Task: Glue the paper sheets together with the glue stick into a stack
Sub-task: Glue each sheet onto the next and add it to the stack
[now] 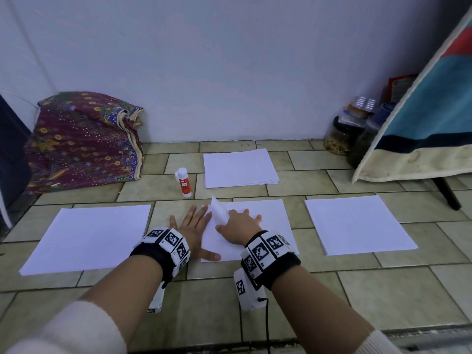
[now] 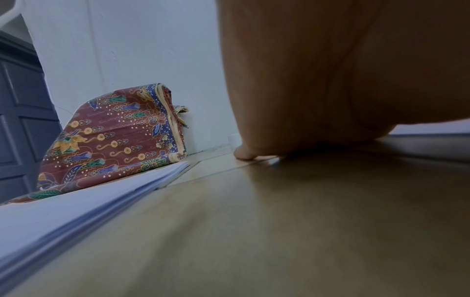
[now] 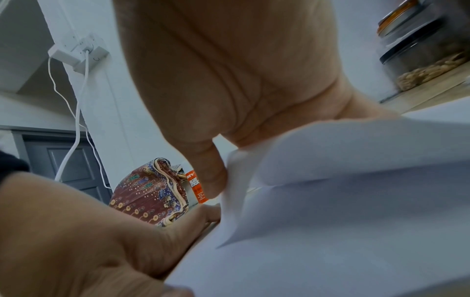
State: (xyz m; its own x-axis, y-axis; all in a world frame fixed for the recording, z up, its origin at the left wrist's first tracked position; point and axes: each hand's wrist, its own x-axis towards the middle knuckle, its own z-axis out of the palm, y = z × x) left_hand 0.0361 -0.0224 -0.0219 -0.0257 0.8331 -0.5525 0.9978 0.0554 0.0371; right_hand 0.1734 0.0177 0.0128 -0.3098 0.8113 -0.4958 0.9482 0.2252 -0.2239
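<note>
I see my left hand [image 1: 192, 226] lying flat with fingers spread on the beige tiled floor [image 1: 383, 290], its thumb and inner fingers resting on the left edge of the middle pile of white paper sheets [image 1: 270, 213]. My right hand [image 1: 238, 227] pinches the lifted corner of the top white sheet [image 1: 219, 208]; its fingertips are hidden under that flap, so the exact hold is probably thumb against forefinger. The white-and-orange glue stick [image 1: 184, 181] stands upright beyond, just beside the far pile of white paper [image 1: 240, 168]. 2 more white piles lie left [image 1: 89, 238] and right [image 1: 357, 223]. The left wrist view is mostly blocked by my palm. A patterned maroon cloth bundle [image 1: 81, 139] leans on the wall.
</note>
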